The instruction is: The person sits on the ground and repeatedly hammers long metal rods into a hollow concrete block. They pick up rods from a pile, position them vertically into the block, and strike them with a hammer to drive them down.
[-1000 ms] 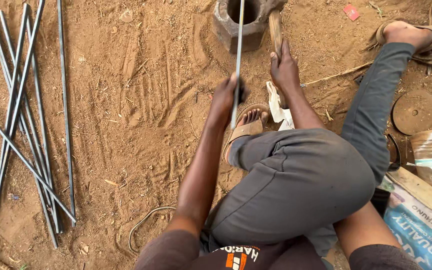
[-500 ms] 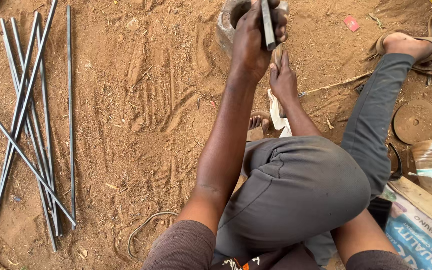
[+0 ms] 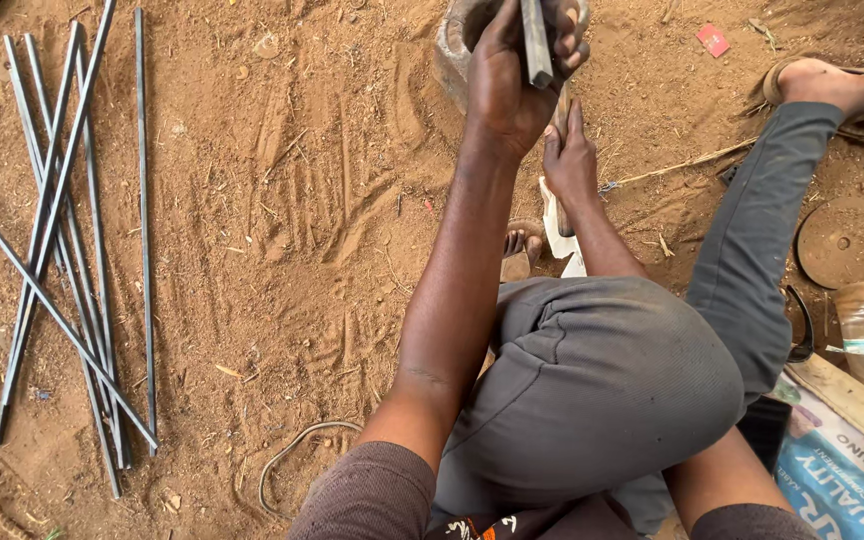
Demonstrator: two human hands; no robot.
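Note:
I sit on bare reddish dirt with my knees bent. My left hand [image 3: 507,85] is raised and shut around a flat grey metal bar [image 3: 535,40] that runs up out of the top of the view. Just beyond it, my right hand [image 3: 572,160] grips a wooden handle [image 3: 562,112]; the handle's head is hidden behind my left hand. Both hands hover over a round concrete block with a hole [image 3: 455,40] at the top edge. A white scrap [image 3: 557,235] lies under my right wrist.
Several long thin steel rods [image 3: 72,250] lie crossed on the ground at left. A wire loop [image 3: 287,465] sits near my left elbow. A rusty round disc [image 3: 842,240], printed sacks [image 3: 842,470] and my sandalled foot [image 3: 832,85] are at right.
My left hand has slid up the metal bar and risen toward the camera, from near my knee to over the concrete block. My right hand has stayed on the wooden handle.

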